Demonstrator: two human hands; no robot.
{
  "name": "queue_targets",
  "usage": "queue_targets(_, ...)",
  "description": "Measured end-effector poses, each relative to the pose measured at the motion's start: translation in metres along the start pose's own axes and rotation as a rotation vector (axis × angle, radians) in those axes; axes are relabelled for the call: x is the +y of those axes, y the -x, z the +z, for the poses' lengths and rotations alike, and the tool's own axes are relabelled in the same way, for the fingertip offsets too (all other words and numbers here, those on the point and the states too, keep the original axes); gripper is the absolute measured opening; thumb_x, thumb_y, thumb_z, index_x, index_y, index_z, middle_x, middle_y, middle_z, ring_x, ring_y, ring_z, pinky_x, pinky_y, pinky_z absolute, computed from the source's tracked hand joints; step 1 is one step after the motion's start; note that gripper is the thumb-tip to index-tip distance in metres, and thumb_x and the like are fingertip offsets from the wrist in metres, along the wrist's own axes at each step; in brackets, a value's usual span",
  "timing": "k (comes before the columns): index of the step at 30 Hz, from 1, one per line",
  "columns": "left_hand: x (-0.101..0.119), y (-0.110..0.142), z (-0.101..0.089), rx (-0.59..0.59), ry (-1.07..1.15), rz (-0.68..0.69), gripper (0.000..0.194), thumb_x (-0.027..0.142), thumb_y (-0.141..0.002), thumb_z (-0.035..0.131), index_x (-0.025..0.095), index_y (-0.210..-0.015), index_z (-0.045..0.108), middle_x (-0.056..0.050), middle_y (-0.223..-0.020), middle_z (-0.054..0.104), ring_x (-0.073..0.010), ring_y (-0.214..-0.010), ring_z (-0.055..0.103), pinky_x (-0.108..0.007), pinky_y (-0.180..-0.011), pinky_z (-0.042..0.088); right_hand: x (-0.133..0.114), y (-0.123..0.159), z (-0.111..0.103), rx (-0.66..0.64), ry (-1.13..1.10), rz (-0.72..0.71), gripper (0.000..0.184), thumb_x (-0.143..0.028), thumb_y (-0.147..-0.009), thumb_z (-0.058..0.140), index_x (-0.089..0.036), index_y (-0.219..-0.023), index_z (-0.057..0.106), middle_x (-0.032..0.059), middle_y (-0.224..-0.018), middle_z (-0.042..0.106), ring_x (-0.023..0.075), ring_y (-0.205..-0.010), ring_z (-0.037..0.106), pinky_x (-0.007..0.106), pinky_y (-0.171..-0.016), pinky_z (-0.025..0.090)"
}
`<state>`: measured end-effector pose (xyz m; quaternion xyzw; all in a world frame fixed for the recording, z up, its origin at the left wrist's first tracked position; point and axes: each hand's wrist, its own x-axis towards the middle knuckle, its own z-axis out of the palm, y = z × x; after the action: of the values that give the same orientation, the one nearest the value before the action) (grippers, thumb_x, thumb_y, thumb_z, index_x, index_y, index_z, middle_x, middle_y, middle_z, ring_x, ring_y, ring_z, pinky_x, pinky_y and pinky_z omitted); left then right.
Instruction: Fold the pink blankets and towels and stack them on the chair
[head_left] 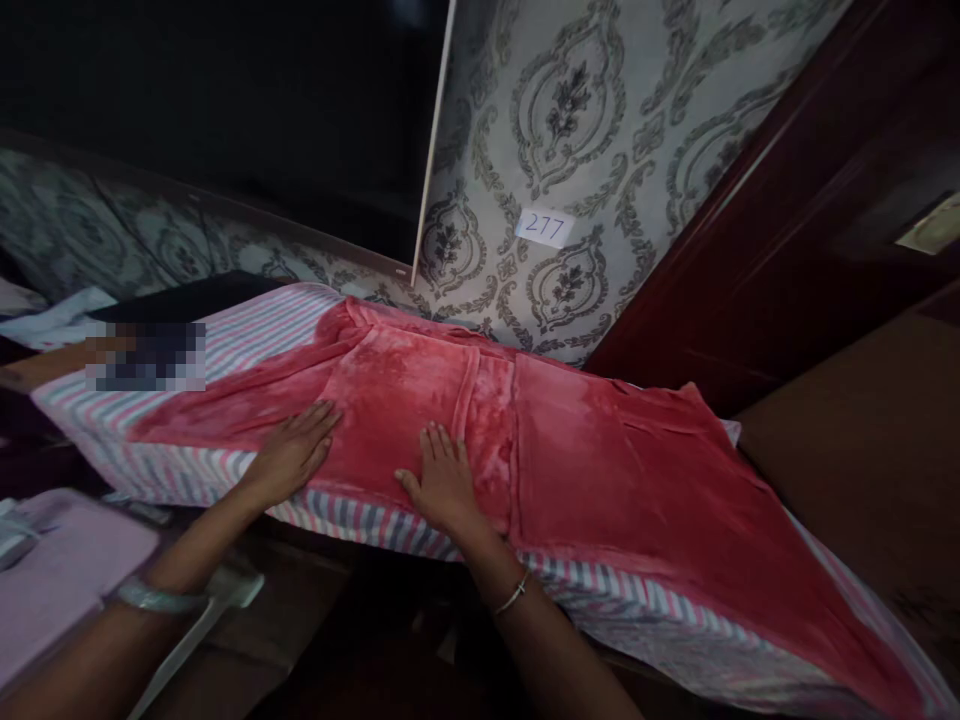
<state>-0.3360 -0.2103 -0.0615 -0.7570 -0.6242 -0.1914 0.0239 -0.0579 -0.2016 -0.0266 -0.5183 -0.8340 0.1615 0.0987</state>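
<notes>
Lying spread along the striped, cloth-covered table [247, 320], the red plush fabric [600, 460] shows a flat, folded-looking panel left of centre. I observe the left hand [292, 455] on that panel's left edge and the right hand [444, 480] towards its right, both palm-down, fingers extended, gripping nothing. Such placement presumably keeps the layer flat and steady. Beyond, another person's arm [45, 365] extends over the table's left end; a numbered card [545, 227] marks the patterned wall [570, 100].
</notes>
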Motion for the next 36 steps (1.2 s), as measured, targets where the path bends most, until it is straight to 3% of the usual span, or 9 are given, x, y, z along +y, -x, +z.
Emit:
queue_targets(8,-0.013,-0.007,0.003,0.072,0.016,0.055,0.068,0.048,-0.096,0.023,0.006,-0.141,0.054,-0.018,-0.150,0.053,-0.0289,-0.144,0.045,-0.049,-0.120,0.036,-0.012,-0.014,-0.027,0.012,-0.038,-0.010,0.068,-0.057,-0.101,0.040,-0.011,-0.152,0.043,0.0176,-0.162,0.036,0.0297,-0.153,0.025,0.054,-0.126,0.013)
queue_targets(11,-0.020,-0.010,0.008,0.119,0.035,0.084,0.069,0.049,-0.095,0.023,0.007,-0.140,0.054,-0.017,-0.148,0.054,-0.0283,-0.143,0.046,-0.046,-0.120,0.036,-0.011,-0.027,-0.036,0.120,-0.029,-0.057,0.065,-0.059,-0.102,0.039,-0.020,-0.153,0.041,0.0122,-0.167,0.028,0.0293,-0.156,0.015,0.057,-0.125,0.010)
queue_targets(14,-0.025,-0.011,0.010,0.154,0.046,0.092,0.065,0.049,-0.094,0.027,0.013,-0.140,0.055,-0.014,-0.147,0.057,-0.0275,-0.141,0.049,-0.045,-0.119,0.038,-0.001,-0.037,-0.032,0.128,-0.035,-0.090,0.069,-0.064,-0.101,0.036,-0.023,-0.157,0.036,0.0099,-0.170,0.019,0.0286,-0.158,0.007,0.057,-0.126,0.008)
queue_targets(19,-0.027,-0.011,0.010,0.163,0.054,0.110,0.065,0.050,-0.093,0.028,0.014,-0.140,0.055,-0.014,-0.147,0.057,-0.0266,-0.141,0.049,-0.044,-0.119,0.039,0.010,-0.041,-0.016,0.087,-0.070,-0.061,0.073,-0.066,-0.100,0.033,-0.021,-0.158,0.033,0.0104,-0.169,0.019,0.0284,-0.157,0.009,0.056,-0.126,0.007)
queue_targets(23,-0.030,-0.010,0.012,0.158,0.079,0.107,0.064,0.051,-0.093,0.029,0.014,-0.139,0.056,-0.014,-0.148,0.056,-0.0264,-0.142,0.048,-0.045,-0.120,0.037,0.016,-0.034,-0.022,0.046,-0.097,-0.090,0.069,-0.061,-0.102,0.035,-0.020,-0.158,0.033,0.0108,-0.167,0.027,0.0271,-0.156,0.016,0.054,-0.126,0.013)
queue_targets(27,-0.032,-0.010,0.016,0.177,0.107,0.107,0.064,0.050,-0.094,0.028,0.017,-0.141,0.055,-0.012,-0.149,0.055,-0.0264,-0.142,0.047,-0.046,-0.121,0.035,0.055,-0.015,-0.056,0.166,-0.085,-0.107,0.064,-0.053,-0.102,0.043,-0.023,-0.158,0.033,0.0100,-0.165,0.033,0.0251,-0.154,0.024,0.049,-0.124,0.020)
queue_targets(31,-0.029,-0.010,0.014,0.160,0.099,0.106,0.068,0.052,-0.094,0.026,0.013,-0.142,0.053,-0.015,-0.149,0.054,-0.0280,-0.143,0.047,-0.049,-0.120,0.036,0.113,0.013,-0.088,0.371,-0.001,0.204,0.064,-0.044,-0.102,0.042,-0.021,-0.160,0.028,0.0118,-0.169,0.023,0.0289,-0.157,0.015,0.052,-0.124,0.018)
queue_targets(33,-0.025,-0.010,0.011,0.148,0.086,0.091,0.069,0.053,-0.094,0.026,0.011,-0.141,0.054,-0.016,-0.148,0.055,-0.0279,-0.142,0.047,-0.048,-0.120,0.036,0.135,0.025,-0.086,0.337,0.044,0.294,0.066,-0.045,-0.102,0.042,-0.020,-0.161,0.026,0.0122,-0.169,0.020,0.0305,-0.157,0.012,0.055,-0.123,0.015)
queue_targets(36,-0.019,-0.010,0.008,0.133,0.095,0.051,0.068,0.054,-0.093,0.028,0.013,-0.139,0.057,-0.013,-0.147,0.057,-0.0262,-0.142,0.048,-0.045,-0.121,0.034,0.151,0.035,-0.068,0.193,0.092,0.277,0.066,-0.047,-0.101,0.041,-0.021,-0.160,0.028,0.0114,-0.169,0.019,0.0288,-0.157,0.012,0.055,-0.124,0.012)
